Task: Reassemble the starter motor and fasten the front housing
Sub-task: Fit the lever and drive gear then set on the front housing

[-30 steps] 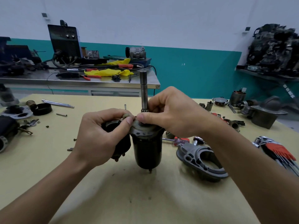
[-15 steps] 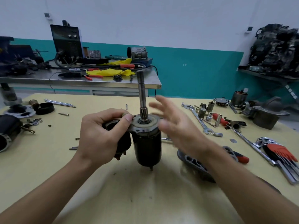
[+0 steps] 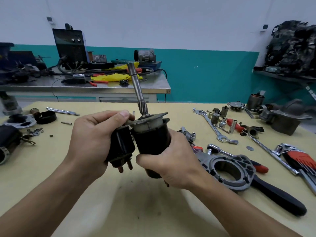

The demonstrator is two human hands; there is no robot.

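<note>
Closest on my feed, the bare yellow table (image 3: 136, 211), and just over it both hands have the motor (image 3: 152, 139) held up, tilted. The right hand (image 3: 172, 165) has its fingers curled around the low end of the black body, thumb across the front. The left hand (image 3: 90, 142) is wrapped around the solenoid (image 3: 121, 147) bolted alongside, thumb up top pressing by the edge of the grey plate (image 3: 150, 118). Two studs stick out of the solenoid's bottom. The shaft (image 3: 136, 86) rises out of the plate with its toothed pinion at the base, and its tip leans left. Just right of the right hand, the front housing (image 3: 220, 181) lies flat on the table, apart from the motor, a grey casting with a big round opening. A black-handled tool (image 3: 280, 197) pokes out from under it. Further right I pick out red hex keys (image 3: 301, 158), a ratchet (image 3: 220, 150), then a long wrench (image 3: 211, 126) among loose sockets. Beyond those, another starter (image 3: 287, 120) sits near the table's far right edge. At the back, a steel bench (image 3: 85, 86) carries a yellow cloth (image 3: 116, 76) and a dark welder (image 3: 71, 45) against the teal wall.
</note>
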